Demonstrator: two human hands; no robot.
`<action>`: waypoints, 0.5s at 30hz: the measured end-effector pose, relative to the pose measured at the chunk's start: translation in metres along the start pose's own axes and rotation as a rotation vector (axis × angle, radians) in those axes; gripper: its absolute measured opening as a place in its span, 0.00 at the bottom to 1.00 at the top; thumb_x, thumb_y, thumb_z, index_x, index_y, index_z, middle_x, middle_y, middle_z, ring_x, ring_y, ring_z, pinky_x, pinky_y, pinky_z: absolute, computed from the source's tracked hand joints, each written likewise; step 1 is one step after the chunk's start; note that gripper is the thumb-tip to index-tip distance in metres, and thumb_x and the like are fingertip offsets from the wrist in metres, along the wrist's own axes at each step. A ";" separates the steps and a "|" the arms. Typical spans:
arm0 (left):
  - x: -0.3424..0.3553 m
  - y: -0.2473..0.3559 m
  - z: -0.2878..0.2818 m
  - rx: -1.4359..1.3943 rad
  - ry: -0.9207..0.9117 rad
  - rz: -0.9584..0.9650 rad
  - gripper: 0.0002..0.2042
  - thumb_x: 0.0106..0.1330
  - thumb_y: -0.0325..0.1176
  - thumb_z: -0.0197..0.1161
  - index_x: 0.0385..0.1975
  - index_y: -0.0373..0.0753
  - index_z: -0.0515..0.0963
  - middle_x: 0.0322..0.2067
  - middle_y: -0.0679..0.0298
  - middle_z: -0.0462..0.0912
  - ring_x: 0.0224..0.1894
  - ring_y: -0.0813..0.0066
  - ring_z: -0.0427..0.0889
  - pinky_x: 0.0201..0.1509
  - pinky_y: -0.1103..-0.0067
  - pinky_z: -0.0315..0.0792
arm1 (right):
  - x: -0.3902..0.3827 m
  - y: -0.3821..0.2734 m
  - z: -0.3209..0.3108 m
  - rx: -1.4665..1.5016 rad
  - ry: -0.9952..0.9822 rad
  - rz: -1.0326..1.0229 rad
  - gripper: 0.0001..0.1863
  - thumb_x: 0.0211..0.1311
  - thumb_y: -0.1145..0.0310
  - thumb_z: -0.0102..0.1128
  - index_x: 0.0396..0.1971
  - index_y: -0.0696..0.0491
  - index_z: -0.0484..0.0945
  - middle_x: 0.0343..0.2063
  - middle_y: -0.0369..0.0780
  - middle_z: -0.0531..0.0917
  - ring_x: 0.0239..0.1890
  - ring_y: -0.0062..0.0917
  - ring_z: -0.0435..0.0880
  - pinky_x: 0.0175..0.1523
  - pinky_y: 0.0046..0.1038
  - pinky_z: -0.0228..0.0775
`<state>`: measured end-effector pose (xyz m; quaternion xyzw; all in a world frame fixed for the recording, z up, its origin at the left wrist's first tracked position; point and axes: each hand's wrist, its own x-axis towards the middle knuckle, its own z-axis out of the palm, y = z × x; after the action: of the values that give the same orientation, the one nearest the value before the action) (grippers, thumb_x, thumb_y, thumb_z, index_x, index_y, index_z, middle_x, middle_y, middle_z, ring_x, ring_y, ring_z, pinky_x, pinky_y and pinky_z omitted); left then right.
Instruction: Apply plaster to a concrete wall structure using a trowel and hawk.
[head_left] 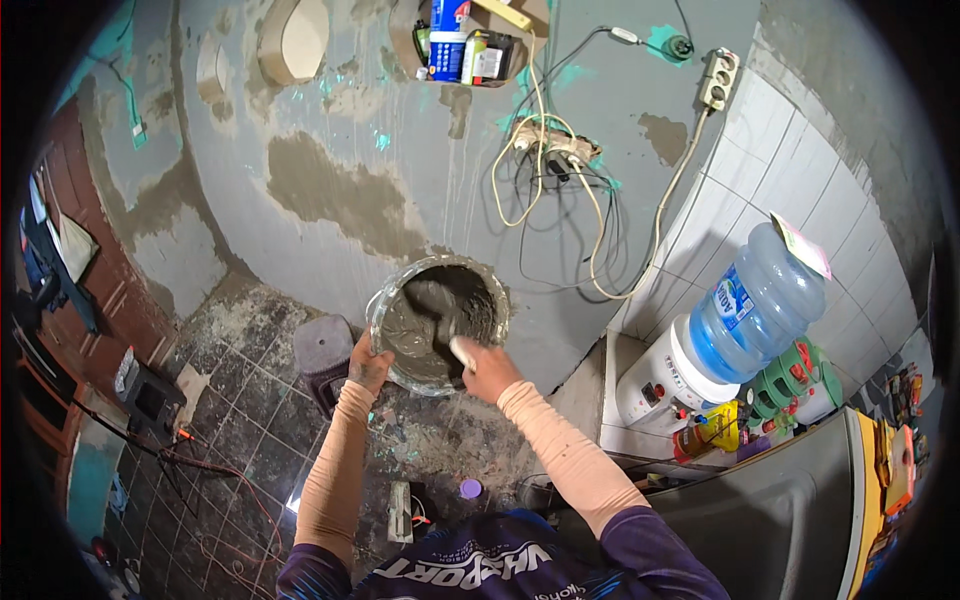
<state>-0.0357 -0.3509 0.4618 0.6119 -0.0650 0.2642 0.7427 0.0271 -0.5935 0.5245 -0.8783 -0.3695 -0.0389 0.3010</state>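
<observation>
Left hand (368,366) grips the rim of a round clear plastic bucket (395,345) of wet grey mortar. Right hand (487,372) is clenched round a trowel (446,325) sunk in the mix. Patchy plastered wall (330,190) right behind, water dispenser (665,380) off to the right.

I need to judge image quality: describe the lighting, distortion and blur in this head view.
Head view: strong fisheye bending, black corners; even, soft light; a bright glare patch on the dark tiled floor; the round bucket of grey mortar and both hands are sharp, the rim areas smeared.
</observation>
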 end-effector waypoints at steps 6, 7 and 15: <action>0.013 0.018 0.002 0.127 0.004 -0.022 0.27 0.49 0.17 0.50 0.54 0.34 0.69 0.49 0.66 0.76 0.52 0.72 0.72 0.57 0.78 0.64 | -0.020 -0.001 -0.026 -0.010 -0.108 -0.150 0.25 0.48 0.72 0.56 0.51 0.51 0.72 0.34 0.52 0.82 0.35 0.51 0.80 0.47 0.42 0.74; 0.012 0.019 0.004 0.100 0.017 -0.076 0.27 0.49 0.17 0.50 0.54 0.34 0.69 0.49 0.66 0.76 0.52 0.72 0.72 0.57 0.78 0.64 | -0.015 -0.004 -0.030 0.021 -0.050 -0.105 0.27 0.48 0.72 0.56 0.53 0.53 0.71 0.37 0.52 0.81 0.38 0.49 0.80 0.48 0.42 0.73; 0.021 0.036 0.013 0.012 0.042 -0.100 0.30 0.49 0.14 0.48 0.57 0.34 0.67 0.49 0.66 0.77 0.51 0.72 0.73 0.58 0.77 0.64 | -0.020 -0.014 -0.049 -0.106 -0.187 -0.103 0.25 0.46 0.71 0.56 0.51 0.50 0.73 0.36 0.50 0.82 0.37 0.47 0.81 0.48 0.41 0.73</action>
<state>-0.0323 -0.3527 0.5055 0.6133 -0.0174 0.2400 0.7523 0.0107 -0.6259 0.5655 -0.8727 -0.4378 0.0084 0.2161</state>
